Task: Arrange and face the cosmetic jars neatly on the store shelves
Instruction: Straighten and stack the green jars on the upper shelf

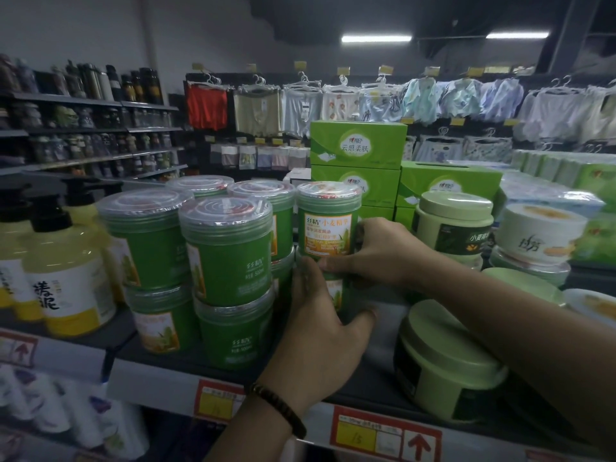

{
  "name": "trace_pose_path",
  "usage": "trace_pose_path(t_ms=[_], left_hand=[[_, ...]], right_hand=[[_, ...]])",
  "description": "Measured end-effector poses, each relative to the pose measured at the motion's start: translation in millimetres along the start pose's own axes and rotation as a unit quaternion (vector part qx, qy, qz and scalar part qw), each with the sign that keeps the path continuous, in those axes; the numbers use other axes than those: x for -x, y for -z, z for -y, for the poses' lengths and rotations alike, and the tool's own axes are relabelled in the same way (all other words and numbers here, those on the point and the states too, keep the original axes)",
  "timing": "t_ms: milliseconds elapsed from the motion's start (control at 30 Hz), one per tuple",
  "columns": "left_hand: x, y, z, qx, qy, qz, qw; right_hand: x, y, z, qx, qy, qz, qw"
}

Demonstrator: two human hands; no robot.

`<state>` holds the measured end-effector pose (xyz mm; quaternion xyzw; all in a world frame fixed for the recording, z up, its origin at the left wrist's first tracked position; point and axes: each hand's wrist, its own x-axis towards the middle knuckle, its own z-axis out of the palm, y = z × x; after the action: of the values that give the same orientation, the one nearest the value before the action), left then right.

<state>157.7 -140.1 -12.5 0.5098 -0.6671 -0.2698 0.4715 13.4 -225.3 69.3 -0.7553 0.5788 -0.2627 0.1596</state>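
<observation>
Several green jars with clear lids stand in two-high stacks on the dark shelf [186,356]. My right hand [383,253] grips the top jar [328,218] of the rightmost stack, whose orange label faces me. My left hand [321,331] holds the lower jar [335,290] of that stack, which is mostly hidden behind my fingers. To the left, another stack [228,248] shows its plain green side. Pale green jars [451,223] with opaque lids stand to the right.
Yellow pump bottles [66,278] stand at the left of the shelf. Green tissue boxes [358,148] are stacked behind the jars. A pale green tub [443,365] sits at the front right, under my right forearm. White jars [541,233] stand at the far right. Price tags [383,435] line the shelf edge.
</observation>
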Motion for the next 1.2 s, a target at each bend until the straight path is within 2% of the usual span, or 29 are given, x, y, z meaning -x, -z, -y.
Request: trace_pose_path(t_ms=[167,367,567,733,1000,1100,1200], left_hand=[[1,0,0,-0.011,0.006,0.011,1.000],[3,-1,2,0.017,0.005,-0.016,1.000],[3,4,-1,0.045,0.014,-0.010,0.999],[9,6,-10,0.033,0.018,-0.001,0.999],[23,5,-24,0.019,0.028,0.008,0.999],[26,4,-26,0.015,0.033,0.007,0.999],[25,3,-26,0.012,0.026,-0.018,0.999]], right_hand=[[-3,-2,-4,-0.015,-0.003,0.009,1.000],[-3,-3,-5,-0.040,-0.008,0.014,0.999],[0,-1,-5,0.017,-0.016,0.014,1.000],[11,9,3,0.009,-0.010,0.042,0.999],[33,29,7,0.107,0.019,0.039,0.993],[37,34,8,0.094,0.032,0.025,0.995],[47,41,10,0.095,0.073,-0.031,0.992]])
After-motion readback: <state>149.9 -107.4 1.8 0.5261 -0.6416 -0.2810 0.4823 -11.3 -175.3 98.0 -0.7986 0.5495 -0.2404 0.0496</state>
